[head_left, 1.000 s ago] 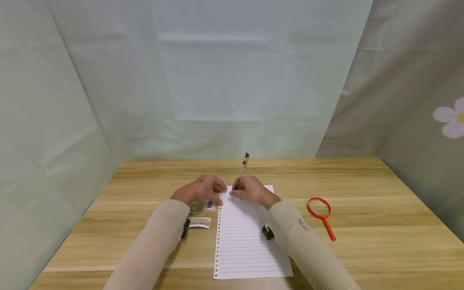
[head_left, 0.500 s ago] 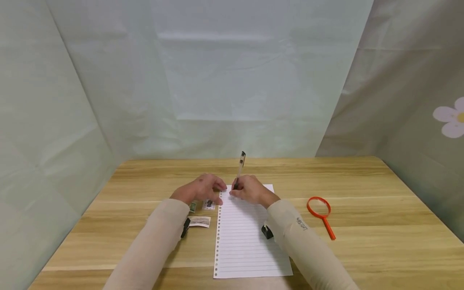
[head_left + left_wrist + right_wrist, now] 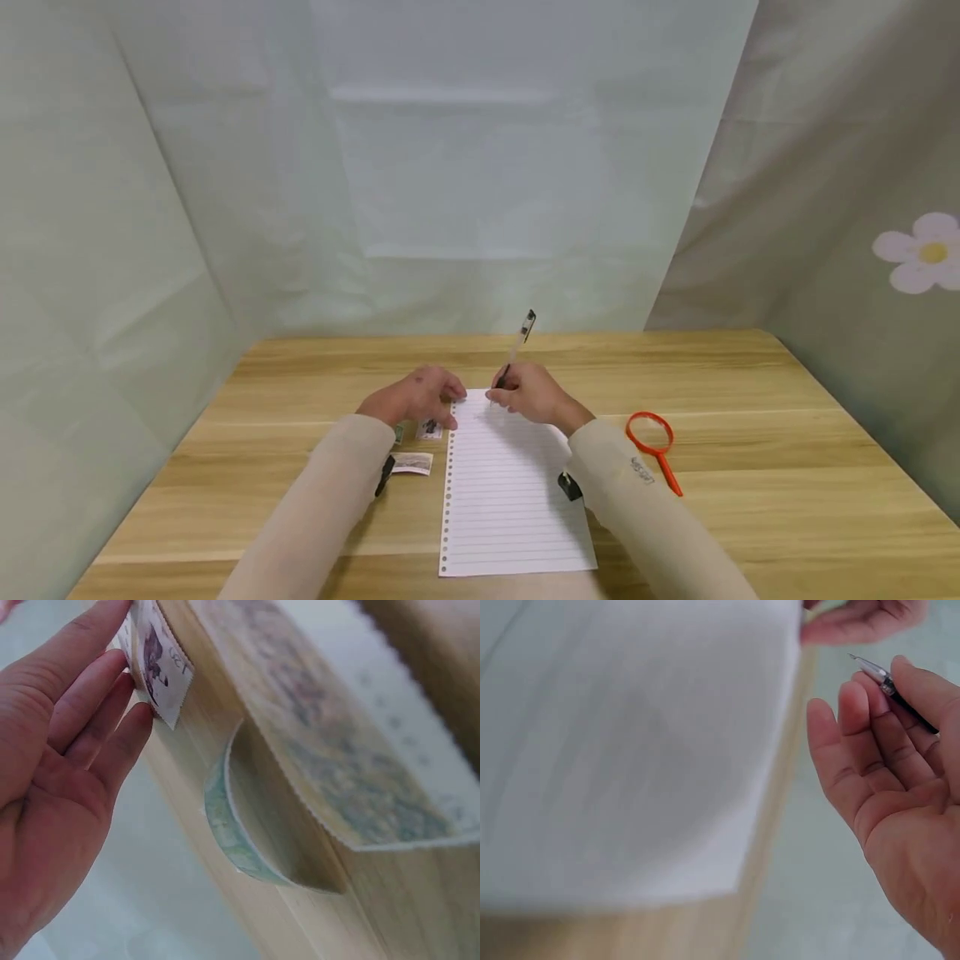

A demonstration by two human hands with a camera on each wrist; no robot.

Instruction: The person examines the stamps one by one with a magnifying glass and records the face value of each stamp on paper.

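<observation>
One wooden tabletop [image 3: 750,500] carries one lined sheet [image 3: 510,500], reaching from mid-table to the near edge. One orange magnifying glass [image 3: 654,446] lies right of the sheet. Three stamps [image 3: 413,463] lie off the sheet's left edge, one mostly hidden under the wrist. The left hand [image 3: 412,398] rests straight fingers [image 3: 90,697] on the sheet's far-left corner, beside a stamp. The right hand [image 3: 531,392] pinches one pen [image 3: 516,346], tilted, its tip over the sheet's far edge; whether the tip touches is unclear.
</observation>
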